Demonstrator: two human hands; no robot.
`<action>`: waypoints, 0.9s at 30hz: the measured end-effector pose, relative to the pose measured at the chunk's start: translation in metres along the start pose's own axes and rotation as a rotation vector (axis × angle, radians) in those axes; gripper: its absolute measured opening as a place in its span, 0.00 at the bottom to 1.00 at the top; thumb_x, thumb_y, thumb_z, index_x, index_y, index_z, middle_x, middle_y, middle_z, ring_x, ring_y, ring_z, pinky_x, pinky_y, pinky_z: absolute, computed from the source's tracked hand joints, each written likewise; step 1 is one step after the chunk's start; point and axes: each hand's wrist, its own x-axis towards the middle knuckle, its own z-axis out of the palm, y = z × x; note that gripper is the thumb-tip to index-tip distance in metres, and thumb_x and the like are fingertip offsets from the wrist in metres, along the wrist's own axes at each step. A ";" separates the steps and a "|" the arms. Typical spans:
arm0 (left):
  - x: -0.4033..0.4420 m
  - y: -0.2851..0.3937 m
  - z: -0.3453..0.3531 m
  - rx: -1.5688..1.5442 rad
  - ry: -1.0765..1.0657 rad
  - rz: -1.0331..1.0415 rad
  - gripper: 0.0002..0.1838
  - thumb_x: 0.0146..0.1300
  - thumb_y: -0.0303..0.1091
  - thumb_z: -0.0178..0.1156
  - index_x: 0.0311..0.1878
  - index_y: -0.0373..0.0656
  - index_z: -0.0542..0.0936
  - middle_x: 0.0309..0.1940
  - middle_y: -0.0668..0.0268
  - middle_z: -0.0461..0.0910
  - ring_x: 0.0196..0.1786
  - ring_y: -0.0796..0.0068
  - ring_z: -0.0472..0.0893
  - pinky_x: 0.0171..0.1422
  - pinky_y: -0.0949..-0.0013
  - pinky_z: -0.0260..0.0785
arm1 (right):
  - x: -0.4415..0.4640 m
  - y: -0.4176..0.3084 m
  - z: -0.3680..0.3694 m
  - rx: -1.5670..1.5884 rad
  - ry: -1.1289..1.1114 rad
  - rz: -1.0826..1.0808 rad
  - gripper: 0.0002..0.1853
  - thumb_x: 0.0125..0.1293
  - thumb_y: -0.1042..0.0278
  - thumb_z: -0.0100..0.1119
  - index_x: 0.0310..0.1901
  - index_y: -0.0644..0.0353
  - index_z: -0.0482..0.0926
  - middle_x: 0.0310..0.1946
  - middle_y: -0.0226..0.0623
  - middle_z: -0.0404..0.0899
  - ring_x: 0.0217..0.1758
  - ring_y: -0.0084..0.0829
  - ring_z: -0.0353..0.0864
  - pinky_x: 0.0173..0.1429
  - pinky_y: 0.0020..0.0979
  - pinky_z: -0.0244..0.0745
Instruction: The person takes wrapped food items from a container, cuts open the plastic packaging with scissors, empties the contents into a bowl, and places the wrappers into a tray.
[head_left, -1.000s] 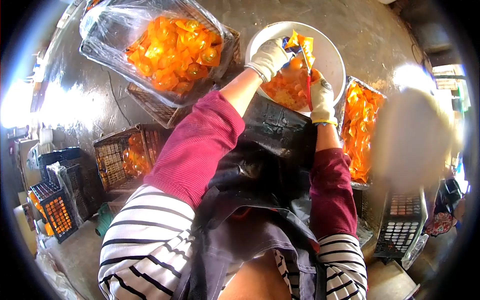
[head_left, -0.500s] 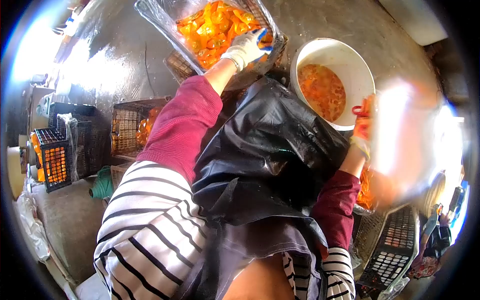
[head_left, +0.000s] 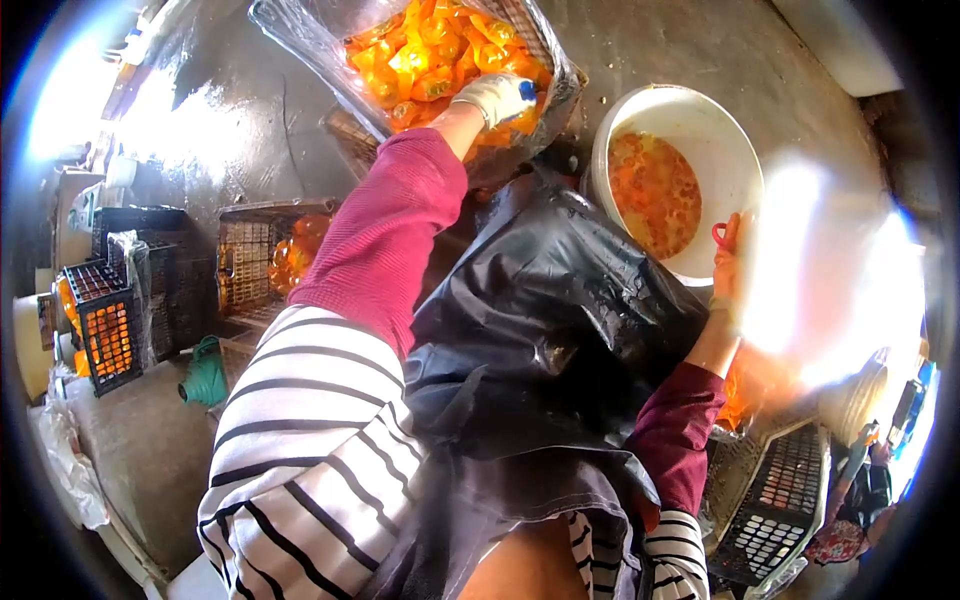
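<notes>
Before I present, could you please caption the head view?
Gloved left hand at orange packets in plastic-lined crate, right hand beside white bucket.

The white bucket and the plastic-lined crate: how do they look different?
The white bucket is round; the plastic-lined crate has straight sides. The bucket holds wet-looking loose orange pieces, while the crate holds glossy orange packets. The left hand reaches into the crate, but not the bucket. Both are open-topped with orange contents.

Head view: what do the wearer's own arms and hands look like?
Maroon sleeves on both forearms, black-striped white sleeves above. Left hand: off-white glove, a blue patch showing. Right hand: too washed out by glare to detail.
</notes>
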 end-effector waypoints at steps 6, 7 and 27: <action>-0.004 0.015 0.010 0.186 -0.060 -0.015 0.20 0.42 0.42 0.46 0.39 0.42 0.65 0.36 0.59 0.67 0.39 0.65 0.68 0.41 0.69 0.59 | -0.007 -0.002 0.006 0.001 -0.024 0.023 0.15 0.52 0.62 0.40 0.38 0.62 0.64 0.31 0.39 0.68 0.28 0.28 0.69 0.30 0.22 0.63; -0.003 0.018 0.009 0.216 -0.079 -0.014 0.18 0.42 0.41 0.45 0.38 0.42 0.66 0.36 0.59 0.68 0.39 0.65 0.68 0.40 0.69 0.59 | -0.008 -0.002 0.005 0.002 -0.024 0.022 0.15 0.52 0.62 0.40 0.38 0.62 0.64 0.31 0.39 0.67 0.28 0.28 0.68 0.30 0.22 0.63; -0.027 -0.005 -0.002 -1.247 0.604 -0.306 0.12 0.48 0.40 0.44 0.31 0.42 0.68 0.25 0.55 0.70 0.31 0.63 0.71 0.33 0.69 0.62 | -0.003 0.005 0.007 -0.145 -0.183 0.266 0.16 0.52 0.64 0.39 0.41 0.62 0.62 0.37 0.40 0.65 0.36 0.29 0.67 0.38 0.24 0.63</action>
